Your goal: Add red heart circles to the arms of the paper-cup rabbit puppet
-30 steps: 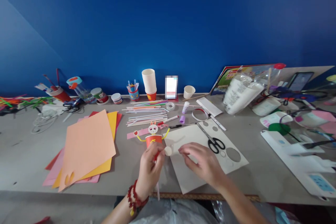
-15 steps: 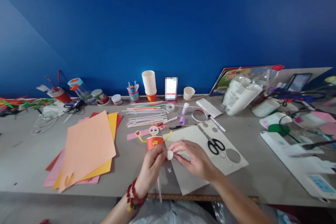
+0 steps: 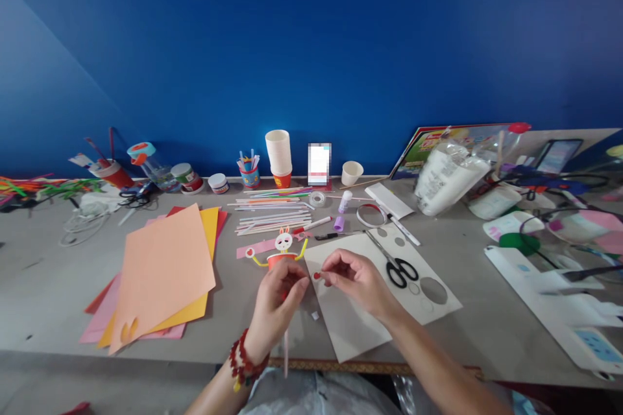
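Note:
My left hand (image 3: pixel 281 295) is closed around a red paper cup puppet (image 3: pixel 282 260), its fingers hiding most of the cup. A white rabbit face (image 3: pixel 283 242) with orange ears rises above the rim, and yellow pipe-cleaner arms bend out on both sides. The arm on the left ends in a white disc with a red heart (image 3: pixel 250 252). Below my hand hangs a pale straw (image 3: pixel 286 353). Between thumb and fingertips, my right hand (image 3: pixel 353 279) pinches a small paper disc with a red heart (image 3: pixel 317 276), held apart from the puppet's bare arm end.
White card (image 3: pixel 350 331) with cut holes lies under my right hand, black-handled scissors (image 3: pixel 402 271) on it. Coloured paper sheets (image 3: pixel 165 266) are stacked at left. Straws (image 3: pixel 272 220), a glue stick (image 3: pixel 344 202), tape (image 3: pixel 317 198) and stacked cups (image 3: pixel 278 152) stand behind; a power strip (image 3: pixel 540 305) is at right.
My left hand passed the paper disc to my right hand, which has drawn it away to the right. The disc now shows its heart side. A tiny white scrap has appeared on the table.

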The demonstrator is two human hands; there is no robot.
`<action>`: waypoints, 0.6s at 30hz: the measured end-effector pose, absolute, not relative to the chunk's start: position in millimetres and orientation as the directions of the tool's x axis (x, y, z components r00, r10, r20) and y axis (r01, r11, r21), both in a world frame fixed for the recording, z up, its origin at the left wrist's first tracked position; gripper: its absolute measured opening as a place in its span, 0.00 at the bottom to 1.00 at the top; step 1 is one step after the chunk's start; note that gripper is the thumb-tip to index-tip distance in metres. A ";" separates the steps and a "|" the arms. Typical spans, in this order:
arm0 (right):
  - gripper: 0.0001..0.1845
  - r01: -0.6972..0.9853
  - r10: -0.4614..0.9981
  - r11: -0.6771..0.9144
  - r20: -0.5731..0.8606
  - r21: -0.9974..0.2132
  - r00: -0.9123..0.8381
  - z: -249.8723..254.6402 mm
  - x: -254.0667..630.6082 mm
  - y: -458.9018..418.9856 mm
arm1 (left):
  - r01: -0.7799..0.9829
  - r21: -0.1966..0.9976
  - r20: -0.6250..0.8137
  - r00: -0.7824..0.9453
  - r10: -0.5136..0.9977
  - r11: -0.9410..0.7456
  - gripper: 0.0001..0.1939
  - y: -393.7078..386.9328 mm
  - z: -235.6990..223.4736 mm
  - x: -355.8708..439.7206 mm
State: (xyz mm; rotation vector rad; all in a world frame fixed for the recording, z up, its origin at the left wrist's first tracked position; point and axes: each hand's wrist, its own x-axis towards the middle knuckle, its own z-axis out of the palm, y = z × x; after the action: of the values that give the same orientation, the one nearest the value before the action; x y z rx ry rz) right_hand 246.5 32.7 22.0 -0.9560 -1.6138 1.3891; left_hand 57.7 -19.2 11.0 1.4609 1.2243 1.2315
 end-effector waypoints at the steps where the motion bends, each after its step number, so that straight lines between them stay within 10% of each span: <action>1: 0.10 0.053 0.910 0.123 0.091 -0.991 -0.404 21.4 245.9 32.0 | 0.155 0.975 0.156 0.043 0.987 -0.161 0.08 -18.6 10.9 58.6; 8: 0.08 0.122 0.895 0.208 0.138 -0.971 -0.424 20.5 249.1 25.0 | 0.166 0.978 0.125 0.027 0.992 -0.128 0.08 -16.8 8.7 64.7; 12: 0.10 0.456 0.913 0.389 0.267 -0.801 -0.308 6.4 274.6 60.1 | 0.368 0.904 0.252 -0.048 0.966 -0.218 0.07 -15.7 6.4 49.8; 18: 0.08 0.769 0.948 0.220 0.318 -0.600 -0.023 -23.8 309.2 149.2 | 0.481 0.801 0.407 -0.002 0.913 -0.356 0.05 -9.0 -3.8 38.1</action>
State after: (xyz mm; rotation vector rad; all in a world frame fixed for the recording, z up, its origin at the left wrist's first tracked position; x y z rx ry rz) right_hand 309.2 149.2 -23.8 -1.5890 -1.8295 0.3412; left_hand 38.1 -9.0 -3.8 1.8461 1.4353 1.3222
